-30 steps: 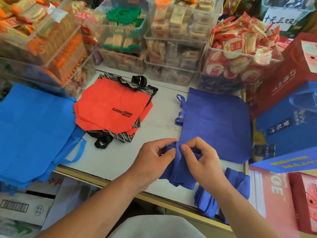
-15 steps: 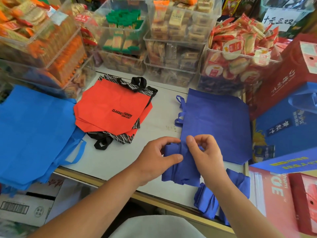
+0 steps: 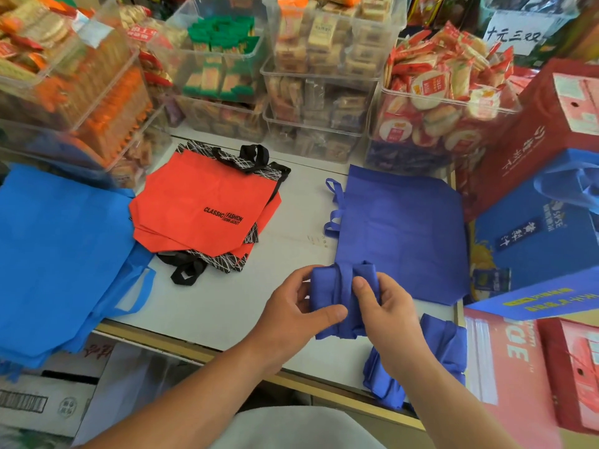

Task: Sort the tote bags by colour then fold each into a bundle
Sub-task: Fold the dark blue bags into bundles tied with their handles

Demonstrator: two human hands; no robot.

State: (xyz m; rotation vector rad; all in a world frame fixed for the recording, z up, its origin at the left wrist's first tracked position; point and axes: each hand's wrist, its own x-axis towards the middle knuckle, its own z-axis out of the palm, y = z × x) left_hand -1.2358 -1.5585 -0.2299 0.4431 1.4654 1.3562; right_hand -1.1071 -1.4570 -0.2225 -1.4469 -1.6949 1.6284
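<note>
Near the table edge (image 3: 181, 343), both hands — left (image 3: 291, 315), right (image 3: 392, 312) — grip the dark-blue bundle (image 3: 327, 286), now rolled tighter.

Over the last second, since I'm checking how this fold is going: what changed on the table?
The left hand slid its thumb down across the front of the dark blue bundle; the right hand now pins the strap against its middle. Both kept hold. The red bags, light blue bags, flat dark blue bag and finished bundle stayed put.
</note>
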